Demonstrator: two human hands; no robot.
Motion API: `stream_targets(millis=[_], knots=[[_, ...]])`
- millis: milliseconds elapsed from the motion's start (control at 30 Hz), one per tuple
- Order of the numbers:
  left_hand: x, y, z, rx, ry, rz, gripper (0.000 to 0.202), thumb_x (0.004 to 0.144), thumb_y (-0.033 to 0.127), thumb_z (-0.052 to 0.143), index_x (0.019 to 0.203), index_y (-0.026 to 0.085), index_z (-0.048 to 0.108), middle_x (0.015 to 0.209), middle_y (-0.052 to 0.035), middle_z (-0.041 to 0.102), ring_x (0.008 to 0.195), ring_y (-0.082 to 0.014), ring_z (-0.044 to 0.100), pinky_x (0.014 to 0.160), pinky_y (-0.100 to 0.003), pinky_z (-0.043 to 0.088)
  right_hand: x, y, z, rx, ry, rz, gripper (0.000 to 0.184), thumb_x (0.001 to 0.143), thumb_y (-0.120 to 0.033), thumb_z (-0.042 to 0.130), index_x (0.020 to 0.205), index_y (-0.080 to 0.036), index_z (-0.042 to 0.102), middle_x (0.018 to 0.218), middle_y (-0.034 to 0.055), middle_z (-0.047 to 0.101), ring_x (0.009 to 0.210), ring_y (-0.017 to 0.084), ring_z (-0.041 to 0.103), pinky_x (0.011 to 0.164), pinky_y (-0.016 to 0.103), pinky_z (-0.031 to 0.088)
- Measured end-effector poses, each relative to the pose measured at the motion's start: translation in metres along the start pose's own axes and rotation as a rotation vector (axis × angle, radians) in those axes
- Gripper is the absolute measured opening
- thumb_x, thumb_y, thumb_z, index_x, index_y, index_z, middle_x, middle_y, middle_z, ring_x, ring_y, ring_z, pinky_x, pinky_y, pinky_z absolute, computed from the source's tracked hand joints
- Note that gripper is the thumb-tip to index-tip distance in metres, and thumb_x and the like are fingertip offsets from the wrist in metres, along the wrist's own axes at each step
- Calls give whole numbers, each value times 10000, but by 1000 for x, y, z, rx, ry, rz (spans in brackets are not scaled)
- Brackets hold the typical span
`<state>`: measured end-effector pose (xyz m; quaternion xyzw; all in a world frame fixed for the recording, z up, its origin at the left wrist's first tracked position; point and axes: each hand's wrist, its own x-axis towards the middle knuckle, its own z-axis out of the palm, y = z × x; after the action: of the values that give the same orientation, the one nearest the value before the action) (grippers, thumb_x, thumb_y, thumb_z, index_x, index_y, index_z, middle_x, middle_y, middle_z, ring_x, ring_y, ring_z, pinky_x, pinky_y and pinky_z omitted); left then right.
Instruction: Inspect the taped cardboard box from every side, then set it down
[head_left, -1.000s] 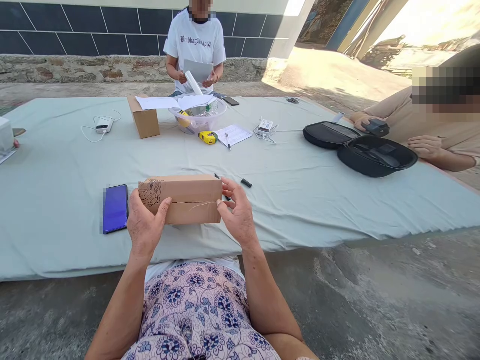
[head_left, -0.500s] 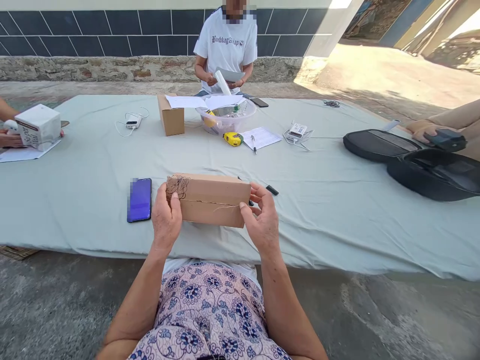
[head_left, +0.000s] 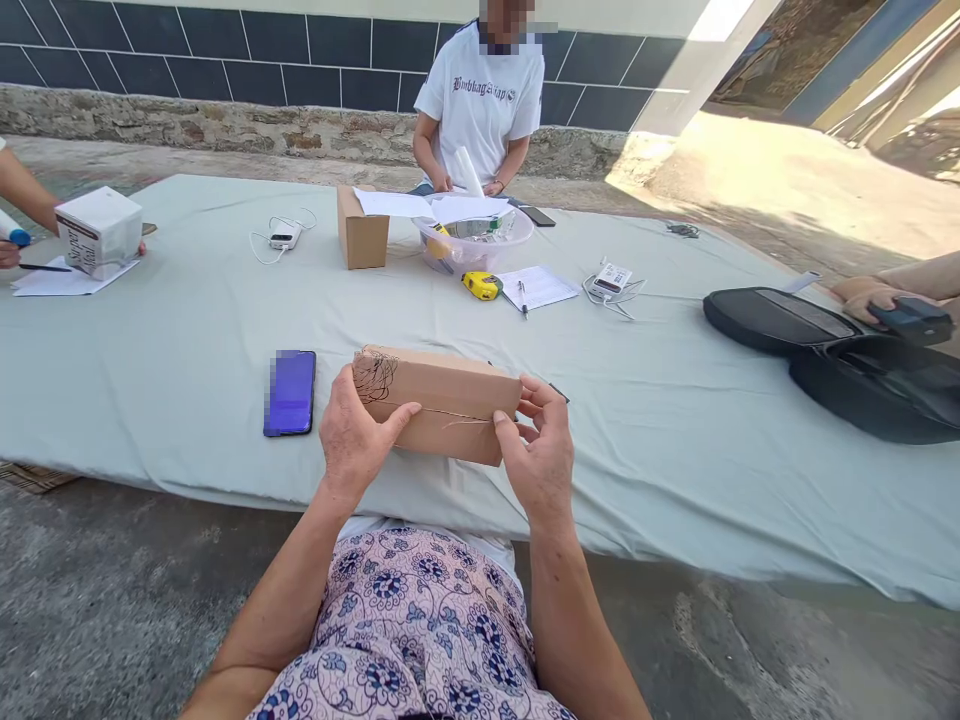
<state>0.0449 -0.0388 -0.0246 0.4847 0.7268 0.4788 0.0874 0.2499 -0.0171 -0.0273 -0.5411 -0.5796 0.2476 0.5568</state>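
A long brown cardboard box (head_left: 442, 400) with a black scribble at its left end and a thin string across its front is held just above the pale green cloth (head_left: 187, 350). My left hand (head_left: 354, 440) grips the box's left end, thumb lying along the string. My right hand (head_left: 538, 450) holds the right end, thumb on the front face and fingers curled behind the end. A blue-screened phone (head_left: 290, 391) lies flat on the cloth just left of my left hand.
Across the cloth a person in a white T-shirt (head_left: 481, 100) sits behind a small brown box (head_left: 361, 228), papers, a clear bowl (head_left: 475, 242) and a yellow tape measure (head_left: 481, 285). A black open case (head_left: 832, 355) lies right; a white box (head_left: 97, 230) far left.
The view has swung left, so the box and hands sit further right in frame. My left thumb has stretched along the string and the box has tilted slightly.
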Motion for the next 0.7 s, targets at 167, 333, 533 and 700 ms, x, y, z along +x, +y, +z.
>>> stream_targets(millis=[167, 333, 533, 700], knots=[[1, -4, -4, -133, 17, -42, 605, 737, 456, 815, 1227, 215, 553, 1217, -139, 696, 1113, -341, 681, 908, -478, 552, 3, -2, 0, 56, 8, 58, 399, 762, -369, 669, 1136, -257, 586, 1150, 77, 667, 1028, 241, 663, 730, 364, 572], [2, -5, -10, -294, 82, -2, 354, 813, 473, 722, 1011, 231, 555, 1133, -99, 709, 1006, -256, 680, 873, -406, 525, 4, -2, -1, 93, 91, 21, 272, 782, -426, 695, 941, -235, 583, 939, 37, 631, 884, 207, 626, 706, 346, 545], [3, -8, -10, -437, 81, 27, 243, 839, 399, 662, 884, 235, 488, 1154, -115, 693, 997, -228, 661, 842, -378, 503, 3, -2, 0, 149, 94, -45, 223, 803, -392, 713, 868, -235, 569, 890, 22, 606, 890, 202, 611, 742, 342, 527], [2, -10, -8, -541, 81, 92, 168, 822, 270, 643, 847, 231, 481, 1142, -113, 656, 1048, -233, 655, 868, -374, 510, 0, -2, 2, 270, 108, -80, 163, 817, -309, 693, 921, -237, 590, 948, 22, 593, 958, 198, 612, 805, 350, 543]])
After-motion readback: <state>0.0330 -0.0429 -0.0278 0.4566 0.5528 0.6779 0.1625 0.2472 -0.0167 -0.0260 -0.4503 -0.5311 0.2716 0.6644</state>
